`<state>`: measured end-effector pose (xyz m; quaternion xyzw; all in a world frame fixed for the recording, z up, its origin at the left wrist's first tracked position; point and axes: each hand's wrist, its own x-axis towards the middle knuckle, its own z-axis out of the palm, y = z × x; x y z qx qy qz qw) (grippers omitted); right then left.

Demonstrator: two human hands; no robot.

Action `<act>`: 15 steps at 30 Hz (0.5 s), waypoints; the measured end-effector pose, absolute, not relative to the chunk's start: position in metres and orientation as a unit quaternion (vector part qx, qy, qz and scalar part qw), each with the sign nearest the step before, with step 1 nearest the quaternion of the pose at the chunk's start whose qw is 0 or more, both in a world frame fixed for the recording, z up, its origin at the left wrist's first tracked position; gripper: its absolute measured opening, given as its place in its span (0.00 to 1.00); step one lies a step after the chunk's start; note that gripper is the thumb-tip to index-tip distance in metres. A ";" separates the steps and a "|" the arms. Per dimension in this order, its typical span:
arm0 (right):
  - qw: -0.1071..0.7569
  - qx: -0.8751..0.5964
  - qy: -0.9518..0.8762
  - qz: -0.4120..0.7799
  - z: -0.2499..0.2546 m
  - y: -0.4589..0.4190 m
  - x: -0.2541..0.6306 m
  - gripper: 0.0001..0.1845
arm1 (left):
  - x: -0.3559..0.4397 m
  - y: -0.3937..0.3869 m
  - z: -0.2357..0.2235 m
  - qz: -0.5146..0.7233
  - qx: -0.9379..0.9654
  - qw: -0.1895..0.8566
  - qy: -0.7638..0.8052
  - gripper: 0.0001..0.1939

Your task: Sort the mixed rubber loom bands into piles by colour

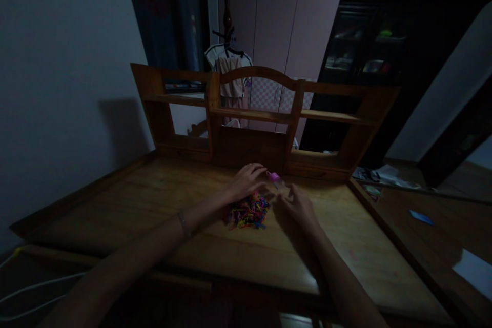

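Note:
A pile of small bright rubber bands or clips (248, 211) in many colours lies on the wooden desk (161, 215). My left hand (246, 180) rests just behind the pile with its fingers curled, and I cannot make out anything in them. A small pink-capped clear object (275, 178) lies at its fingertips, touching or nearly so. My right hand (296, 206) sits to the right of the pile, fingers bent toward that pink-capped object. The room is dim, and fine detail is hard to see.
A wooden shelf hutch (253, 113) stands along the desk's back edge. Papers (378, 174) lie on the darker surface to the right, with a blue card (421, 217) and a white sheet (474, 271). White cables (34, 292) run at the lower left.

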<state>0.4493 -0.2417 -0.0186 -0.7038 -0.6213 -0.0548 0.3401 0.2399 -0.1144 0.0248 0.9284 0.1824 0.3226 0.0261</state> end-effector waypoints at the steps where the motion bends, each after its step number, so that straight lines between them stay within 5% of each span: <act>1: 0.327 -0.717 -0.612 -0.071 -0.020 -0.242 0.452 0.18 | 0.233 -0.110 0.020 0.327 0.923 0.041 0.199 0.24; 15: 0.214 -0.774 -0.575 -0.154 -0.016 -0.245 0.410 0.24 | 0.195 -0.118 -0.011 0.302 0.854 0.346 0.244 0.24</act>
